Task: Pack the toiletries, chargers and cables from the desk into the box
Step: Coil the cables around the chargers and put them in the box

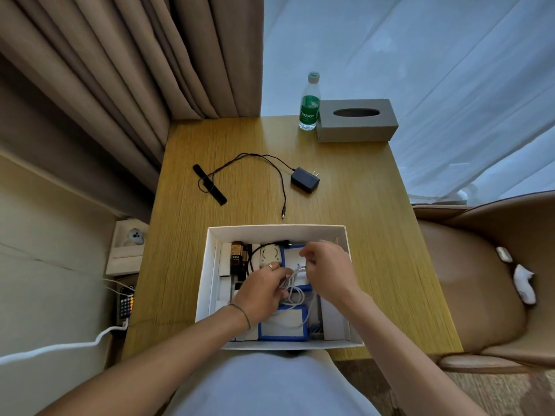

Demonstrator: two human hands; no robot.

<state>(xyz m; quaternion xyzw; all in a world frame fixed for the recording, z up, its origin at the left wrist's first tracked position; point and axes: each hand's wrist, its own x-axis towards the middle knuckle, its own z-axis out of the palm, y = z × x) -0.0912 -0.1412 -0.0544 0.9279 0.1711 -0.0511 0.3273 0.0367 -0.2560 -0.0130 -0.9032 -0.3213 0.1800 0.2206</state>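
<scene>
A white box [276, 231] sits at the near edge of the wooden desk [345, 205]. Inside it lie a brown bottle [236, 256], a white round-faced charger [271, 254], blue-edged packets [283, 327] and a loose white cable [295, 291]. Both hands are inside the box. My left hand [262, 291] grips the white cable. My right hand [327, 270] pinches the same cable from the right. Farther back on the desk lie a dark plug adapter [304, 180] with its thin black cable [279, 178] and a black strap-like piece [210, 184].
A green-labelled water bottle [309, 106] and a grey tissue box [357, 120] stand at the desk's far right corner. Curtains hang behind. A brown chair [480, 280] stands right of the desk. Left of it are a remote control [126, 304] and a thick white cord [60, 349].
</scene>
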